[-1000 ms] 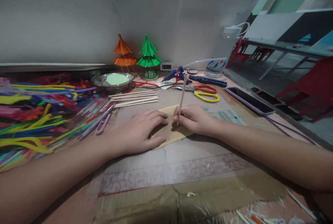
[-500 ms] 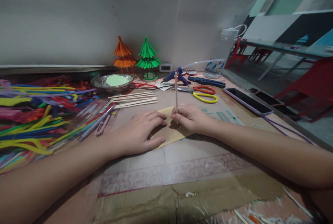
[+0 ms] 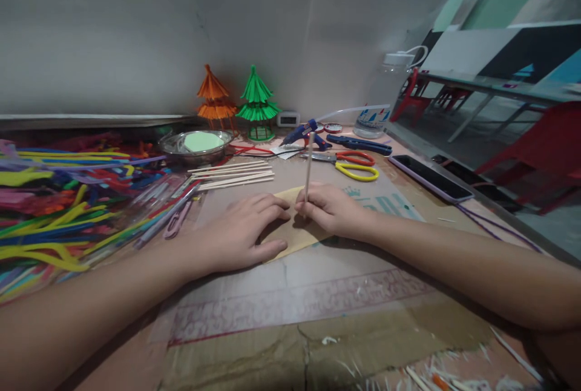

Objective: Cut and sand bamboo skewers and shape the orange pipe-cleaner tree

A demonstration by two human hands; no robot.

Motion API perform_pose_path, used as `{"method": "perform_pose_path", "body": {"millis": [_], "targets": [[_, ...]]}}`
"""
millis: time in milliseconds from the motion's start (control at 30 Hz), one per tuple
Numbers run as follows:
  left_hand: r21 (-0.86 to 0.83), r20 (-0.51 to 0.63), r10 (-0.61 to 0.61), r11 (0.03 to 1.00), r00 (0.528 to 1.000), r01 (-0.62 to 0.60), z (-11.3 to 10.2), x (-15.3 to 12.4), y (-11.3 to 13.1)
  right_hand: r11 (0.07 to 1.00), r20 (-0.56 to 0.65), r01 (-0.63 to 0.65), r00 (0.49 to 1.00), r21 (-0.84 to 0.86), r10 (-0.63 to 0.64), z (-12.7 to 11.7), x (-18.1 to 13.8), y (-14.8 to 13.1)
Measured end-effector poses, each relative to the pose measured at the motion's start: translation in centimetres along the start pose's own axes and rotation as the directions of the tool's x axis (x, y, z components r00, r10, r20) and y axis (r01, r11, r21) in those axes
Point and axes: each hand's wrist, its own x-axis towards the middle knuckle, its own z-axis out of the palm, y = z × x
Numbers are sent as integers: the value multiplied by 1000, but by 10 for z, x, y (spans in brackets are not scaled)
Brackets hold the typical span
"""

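Observation:
My left hand (image 3: 242, 230) lies flat, fingers stretched out, pressing down a tan sheet of paper (image 3: 297, 232) on the table. My right hand (image 3: 329, 209) pinches a thin wooden stick (image 3: 309, 164) held nearly upright, its lower end on the paper near my left fingertips. A row of similar wooden sticks (image 3: 233, 174) lies just beyond my left hand.
A heap of coloured pipe cleaners (image 3: 59, 197) fills the left. At the back stand an orange paper tree (image 3: 215, 100), a green paper tree (image 3: 258, 100), a metal bowl (image 3: 196, 144) and a blue glue gun (image 3: 302, 132). Scissors (image 3: 356, 168) and a phone (image 3: 429, 177) lie right.
The stick in my right hand has swung from leaning right to nearly upright. Both hands stay on the paper.

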Motion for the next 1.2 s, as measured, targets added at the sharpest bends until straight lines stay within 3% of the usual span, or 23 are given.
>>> {"method": "perform_pose_path", "body": {"millis": [667,933,1100,1200], "targets": [[-19,-16,5,1000,1000,-6,1,-1,-1,996,28,10,1000,93,-13,1,0,0],[1,-4,4,1000,1000,-4,0,-1,0,997,28,19,999,72,-22,1,0,-1],[2,10,-17,1000,1000,17,-1,0,2,999,26,29,999,-43,-28,1,0,-2],[-3,12,-19,1000,1000,19,-2,1,3,997,13,70,997,35,-71,1,0,-1]]}}
